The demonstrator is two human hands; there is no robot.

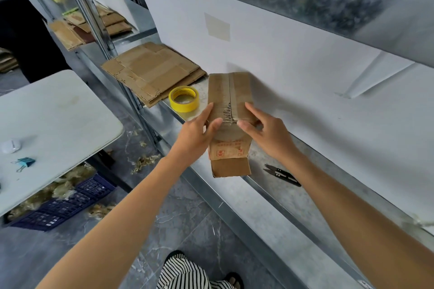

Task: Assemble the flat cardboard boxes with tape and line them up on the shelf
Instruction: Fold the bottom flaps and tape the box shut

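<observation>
A small brown cardboard box (229,94) stands on the metal shelf (293,195), its taped seam facing up and a loose flap hanging over the shelf's front edge. My left hand (199,131) grips the box's left side with the thumb pressed on top. On the right side, my right hand (263,129) holds the box the same way, thumb on the seam. A roll of yellow tape (184,98) lies just left of the box. Further left sits a stack of flat cardboard boxes (152,73).
Small black snips (281,175) lie on the shelf to the right of the box. A white table (54,124) with a binder clip stands at the left, a blue crate (65,204) under it. More flat cardboard (94,26) lies on the far shelf bay.
</observation>
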